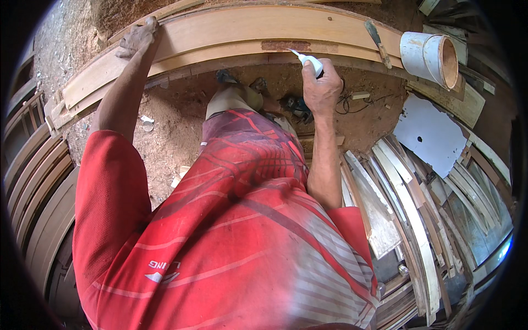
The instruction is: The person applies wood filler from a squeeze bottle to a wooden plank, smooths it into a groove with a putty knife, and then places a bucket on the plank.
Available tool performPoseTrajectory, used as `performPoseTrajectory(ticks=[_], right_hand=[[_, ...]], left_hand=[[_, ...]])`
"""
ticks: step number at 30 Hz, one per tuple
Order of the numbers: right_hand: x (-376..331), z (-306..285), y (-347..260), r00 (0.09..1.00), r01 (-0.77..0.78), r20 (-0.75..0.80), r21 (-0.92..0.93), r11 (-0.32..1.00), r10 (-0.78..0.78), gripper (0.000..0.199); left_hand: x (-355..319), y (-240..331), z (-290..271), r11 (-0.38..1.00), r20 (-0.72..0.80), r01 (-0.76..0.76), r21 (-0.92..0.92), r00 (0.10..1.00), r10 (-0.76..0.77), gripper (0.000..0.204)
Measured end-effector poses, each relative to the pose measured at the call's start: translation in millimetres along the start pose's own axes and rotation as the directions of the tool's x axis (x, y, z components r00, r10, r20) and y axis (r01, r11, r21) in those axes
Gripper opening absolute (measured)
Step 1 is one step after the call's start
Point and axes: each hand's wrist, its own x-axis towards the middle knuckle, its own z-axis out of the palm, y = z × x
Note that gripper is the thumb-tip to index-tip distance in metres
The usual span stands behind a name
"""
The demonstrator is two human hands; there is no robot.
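Observation:
A long pale wooden plank [242,27] spans the far side, with a narrower strip along its near edge. My left hand [137,38] presses on the plank's left part, its fingers bent over the wood. In my right hand [323,88] is a small white glue bottle [313,64], its thin nozzle pointing left and away from me. The tip is close to a dark brown patch [286,46] on the plank's near strip; contact cannot be made out. The fingers wrap round the bottle and hide part of it.
On the plank's right end lie a narrow knife-like tool [378,44] and a white cylindrical container [423,58] on its side. A dark power tool [297,107] with a black cable sits on the dusty ground. Wooden strips [410,214] pile up right; curved boards [41,187] stand left.

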Motion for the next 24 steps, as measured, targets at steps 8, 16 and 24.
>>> performPoseTrajectory(ticks=[8, 16, 24], right_hand=[[-4, 15, -11, 0.997, 0.025, 0.070, 0.014, 1.000, -0.026, 0.020], [-1, 15, -10, 0.999, 0.035, 0.042, -0.013, 0.999, -0.034, 0.022], [0, 6, 2, 1.000, -0.014, -0.003, -0.057, 0.998, 0.014, 0.022]], left_hand=[[0, 2, -2, 1.000, -0.004, 0.025, -0.001, 1.000, -0.025, 0.063], [-1, 4, -3, 0.998, -0.005, 0.057, -0.005, 0.998, -0.057, 0.066], [1, 2, -5, 0.998, 0.023, 0.054, -0.030, 0.998, -0.053, 0.069]])
